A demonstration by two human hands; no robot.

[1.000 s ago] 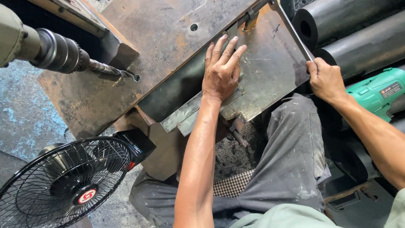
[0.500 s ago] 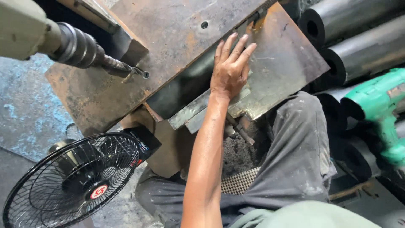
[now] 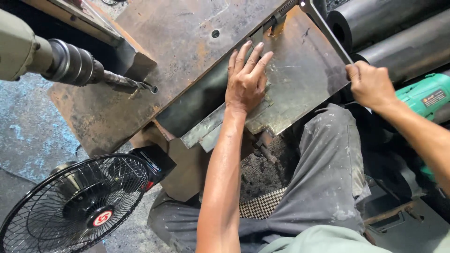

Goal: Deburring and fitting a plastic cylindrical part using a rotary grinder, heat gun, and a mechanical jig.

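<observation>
Two hands are kept on the steel plate [image 3: 300, 79]: left hand [image 3: 246, 82] spread flat, right hand [image 3: 370, 84] curled around the edge; best held firm, well clear of the drill bit [image 3: 126, 82].

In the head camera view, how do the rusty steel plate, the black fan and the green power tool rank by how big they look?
1. Rusty steel plate
2. Black fan, though nearness to the camera may enlarge it
3. Green power tool, partly hidden

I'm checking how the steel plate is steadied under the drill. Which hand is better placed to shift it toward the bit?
Probably the left hand: it lies flat on the steel plate, nearer the drill bit. The right hand grips only the plate's far edge, beside the green power tool.
</observation>
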